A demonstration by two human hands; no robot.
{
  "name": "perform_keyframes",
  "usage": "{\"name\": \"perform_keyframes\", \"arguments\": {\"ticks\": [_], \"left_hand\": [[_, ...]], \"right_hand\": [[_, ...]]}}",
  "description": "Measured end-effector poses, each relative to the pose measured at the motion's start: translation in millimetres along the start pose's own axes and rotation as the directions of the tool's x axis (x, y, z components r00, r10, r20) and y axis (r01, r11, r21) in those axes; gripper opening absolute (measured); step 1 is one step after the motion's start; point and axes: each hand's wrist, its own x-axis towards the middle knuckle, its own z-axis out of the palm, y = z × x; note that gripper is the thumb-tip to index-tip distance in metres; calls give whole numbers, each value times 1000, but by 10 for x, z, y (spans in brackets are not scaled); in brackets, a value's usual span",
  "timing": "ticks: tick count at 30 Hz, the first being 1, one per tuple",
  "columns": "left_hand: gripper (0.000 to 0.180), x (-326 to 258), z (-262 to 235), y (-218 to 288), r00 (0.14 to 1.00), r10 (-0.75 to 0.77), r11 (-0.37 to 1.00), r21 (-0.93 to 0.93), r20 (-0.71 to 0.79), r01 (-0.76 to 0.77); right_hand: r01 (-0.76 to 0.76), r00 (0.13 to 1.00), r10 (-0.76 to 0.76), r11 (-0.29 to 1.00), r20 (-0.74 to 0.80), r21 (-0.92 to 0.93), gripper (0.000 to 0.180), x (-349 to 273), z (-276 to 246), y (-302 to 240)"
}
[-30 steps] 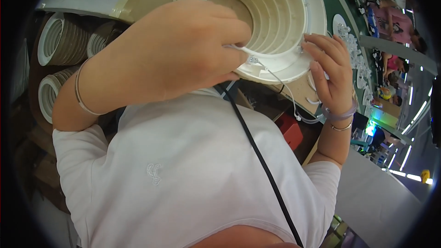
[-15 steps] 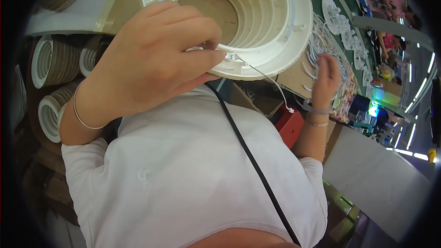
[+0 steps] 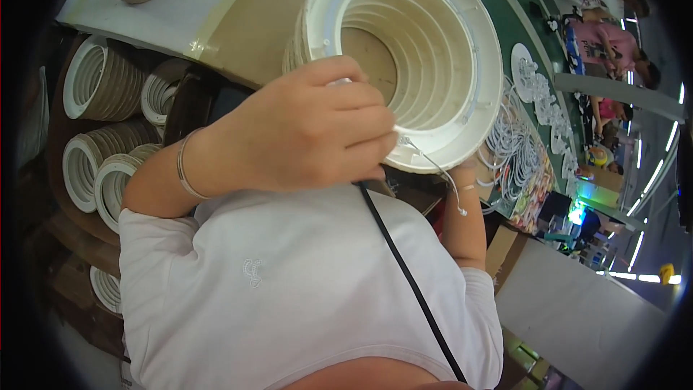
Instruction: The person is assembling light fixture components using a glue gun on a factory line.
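Head view, white ring stack (image 3: pixel 442 58), beyond left hand (image 3: pixel 325 126), partly covered

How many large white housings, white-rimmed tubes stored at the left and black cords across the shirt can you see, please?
Large white housing: 1
White-rimmed tubes visible: 5
Black cord: 1
Total: 7

Left arm (image 3: pixel 162 180) is bent inward, left hand (image 3: pixel 317 126) back uppermost, fingers (image 3: pixel 367 124) curled; right forearm (image 3: pixel 463 224) extends forward, right hand (image 3: pixel 463 173) largely hidden from view.
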Motion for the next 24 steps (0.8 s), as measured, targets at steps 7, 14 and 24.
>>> {"name": "perform_keyframes", "arguments": {"ticks": [7,14,24], "left_hand": [[51,-98,-196,-253,977,-144,974,152,-157,168],[56,-167,-194,-394,957,-257,950,147,-136,276],[52,-172,-239,-470,967,-217,962,139,-134,236]], "right_hand": [[-449,776,549,827,-311,339,42,-196,-954,-388],[155,791,418,569,-446,808,43,194,-1677,-1357],[-121,992,100,560,78,820,46,903,-1384,-2081]]}}
